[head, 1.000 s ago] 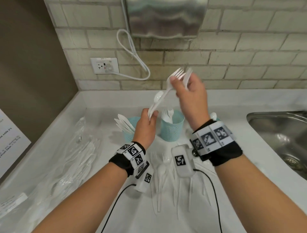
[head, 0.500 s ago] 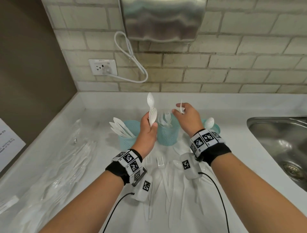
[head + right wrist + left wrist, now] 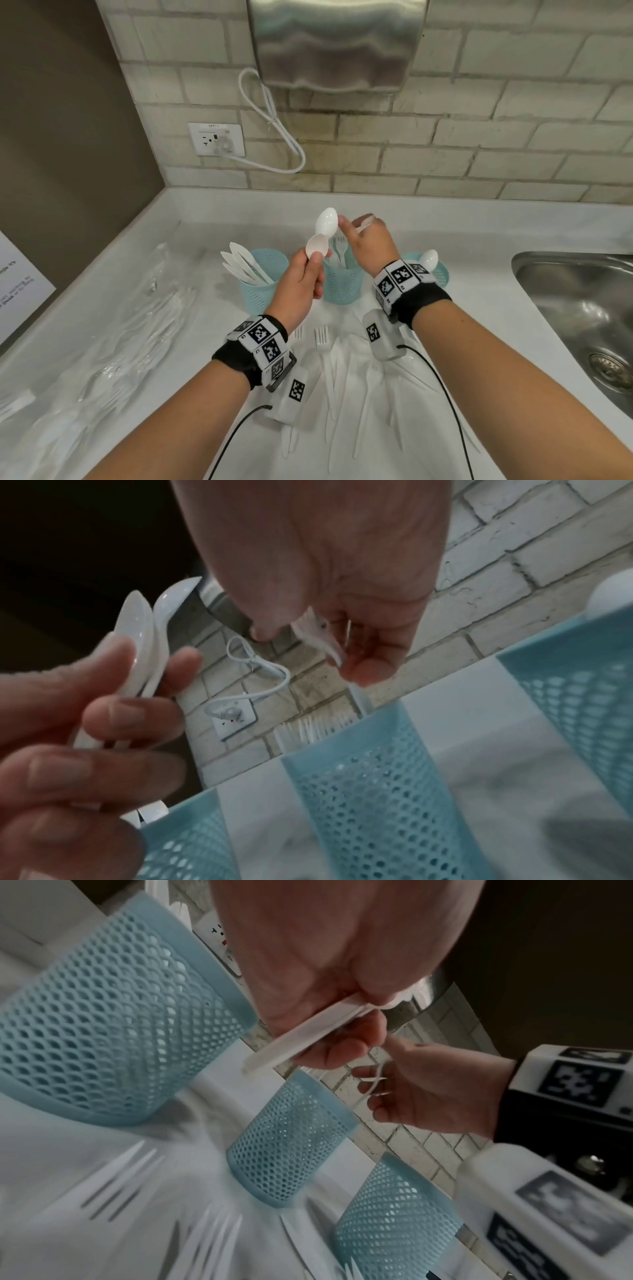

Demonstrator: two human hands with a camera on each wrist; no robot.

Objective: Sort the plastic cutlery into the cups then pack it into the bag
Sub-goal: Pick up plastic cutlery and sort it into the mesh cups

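My left hand (image 3: 310, 263) is raised and grips two white plastic spoons (image 3: 325, 224) by their handles, bowls up. Just to its right, my right hand (image 3: 364, 234) pinches a white fork (image 3: 322, 639) over the middle blue mesh cup (image 3: 342, 286), which holds forks. The left cup (image 3: 262, 287) holds several knives. The right cup (image 3: 440, 272) holds a spoon and is partly hidden behind my right wrist. The spoon handles (image 3: 301, 1037) stick out below my left fingers. Loose white cutlery (image 3: 339, 370) lies on the counter under my wrists. The clear bag (image 3: 120, 329) lies flat at left.
A steel sink (image 3: 582, 308) sits at the right edge of the white counter (image 3: 479, 308). A hand dryer (image 3: 335, 44) hangs on the brick wall, its cable running to a socket (image 3: 216, 139). A brown wall bounds the left side.
Both hands have come down from in front of the wall. My right hand drew the forks away from the bundle and lowered to the middle cup. My left hand keeps the spoons.
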